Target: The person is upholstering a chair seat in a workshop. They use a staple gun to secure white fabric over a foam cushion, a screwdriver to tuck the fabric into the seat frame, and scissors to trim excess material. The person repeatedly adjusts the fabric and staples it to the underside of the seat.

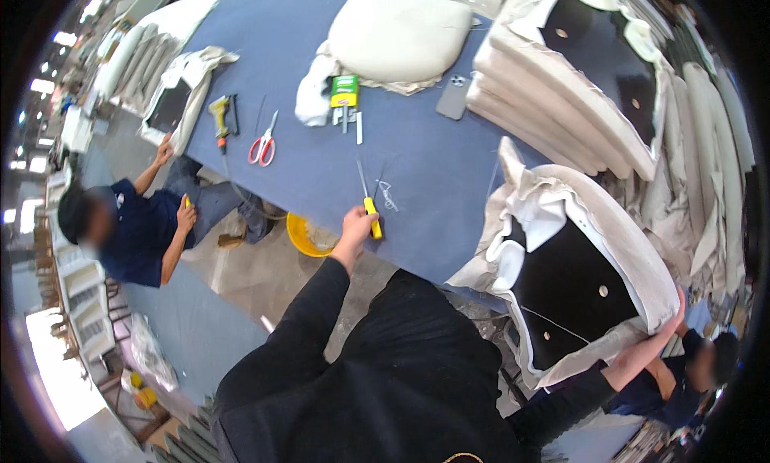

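The left grip [358, 221] is closed around the slim tool with a yellow plastic handle [373, 219] and a thin metal shaft, at the near edge of the blue cloth-covered surface [305, 170]. The tool's long axis runs away from the body, its shaft tip beyond the grip and leaning slightly left. The scrap of white thread [388, 197] lies just right of the handle.

The cushion with beige fabric wrapped about a black backing panel [581, 279] sits well to the right of that grip, its black side showing. The right grip [675, 312] is at the cushion's outer right edge; its fingers are partly hidden, so I cannot tell how far they are spread. The tool belongs to the left grip's side, and the cushion is nearer the right grip.

Below and left of the left grip stands the round yellow bucket [300, 237]. Beyond that grip, leftward, are the red-handled scissors [263, 149]; ahead, the green-and-yellow box [345, 90]; ahead and right, the grey phone [451, 102]. Farthest ahead lies the rounded cream cushion [401, 34].
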